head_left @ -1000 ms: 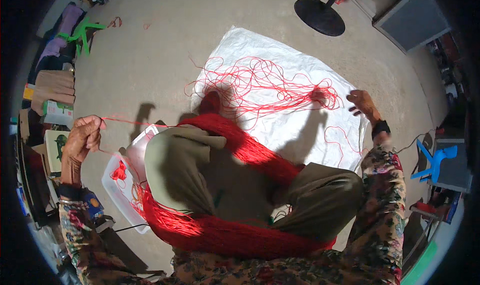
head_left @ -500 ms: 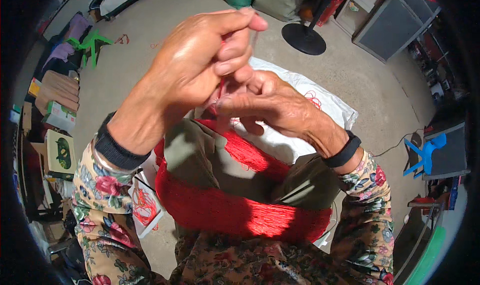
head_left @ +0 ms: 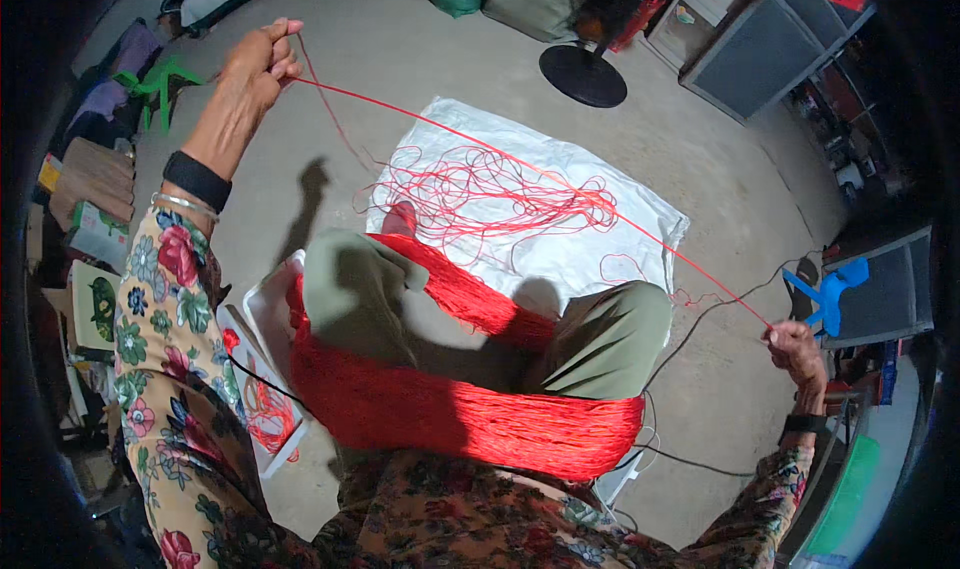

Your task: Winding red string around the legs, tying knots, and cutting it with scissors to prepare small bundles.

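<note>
A red cord [head_left: 540, 172] runs taut from my left hand [head_left: 262, 61], raised at the far left, down to my right hand [head_left: 797, 351] at the right. Both hands are closed on it, fingers pinched. From the left hand a slack length of the cord also drops toward the loose red loops [head_left: 480, 191] spread over a white sheet [head_left: 420, 129] on the floor. A thick skein of red cord [head_left: 480, 424] is looped around my bent knees, in olive trousers.
At the left stands a white tray [head_left: 285, 299] with red cord beside it. A black round stand base [head_left: 583, 77] and stuffed sacks [head_left: 530, 4] are at the back. A blue stool [head_left: 835, 294] is at the right, a green stool [head_left: 160, 89] at the left. Dark cables [head_left: 700, 319] cross the floor.
My hands were together above my lap; now they are spread wide apart, left up and leftward, right down and rightward, with the cord stretched between them. The sheet's loops are now uncovered.
</note>
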`<state>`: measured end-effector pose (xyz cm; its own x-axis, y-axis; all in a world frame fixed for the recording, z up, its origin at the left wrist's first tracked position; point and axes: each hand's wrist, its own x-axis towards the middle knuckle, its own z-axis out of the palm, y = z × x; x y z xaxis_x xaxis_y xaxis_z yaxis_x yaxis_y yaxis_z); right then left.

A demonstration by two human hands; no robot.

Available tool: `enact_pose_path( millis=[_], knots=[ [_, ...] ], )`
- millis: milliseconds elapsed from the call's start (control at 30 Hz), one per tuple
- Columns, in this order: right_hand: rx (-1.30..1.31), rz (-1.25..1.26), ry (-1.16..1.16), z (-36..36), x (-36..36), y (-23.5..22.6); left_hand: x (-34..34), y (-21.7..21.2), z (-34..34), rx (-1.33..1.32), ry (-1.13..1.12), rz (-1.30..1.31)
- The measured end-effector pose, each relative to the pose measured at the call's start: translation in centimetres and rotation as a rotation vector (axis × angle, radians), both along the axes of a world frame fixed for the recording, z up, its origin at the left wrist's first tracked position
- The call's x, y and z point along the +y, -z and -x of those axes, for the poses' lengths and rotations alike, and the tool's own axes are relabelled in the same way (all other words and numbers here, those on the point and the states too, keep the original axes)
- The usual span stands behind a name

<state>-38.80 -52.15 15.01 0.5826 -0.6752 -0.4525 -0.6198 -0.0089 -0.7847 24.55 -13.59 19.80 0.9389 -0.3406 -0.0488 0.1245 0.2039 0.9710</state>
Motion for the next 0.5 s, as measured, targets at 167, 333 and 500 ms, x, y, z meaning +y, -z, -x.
enact_pose_path(
  millis=[167, 333, 500],
  knots=[
    [-0.131, -0.066, 0.163, 5.7, -5.4, 5.6, -5.5, 4.9, -7.3, 0.084, 0.079, -0.063],
    [-0.286, -0.308, 0.336, -11.3, -5.1, 12.2, -14.1, 7.9, -1.0, -0.235, 0.206, -0.542],
    [-0.503, -0.650, 0.034, -28.9, 3.0, 8.2, -18.2, 11.1, 7.5, 0.184, 0.902, -0.371]
  ],
)
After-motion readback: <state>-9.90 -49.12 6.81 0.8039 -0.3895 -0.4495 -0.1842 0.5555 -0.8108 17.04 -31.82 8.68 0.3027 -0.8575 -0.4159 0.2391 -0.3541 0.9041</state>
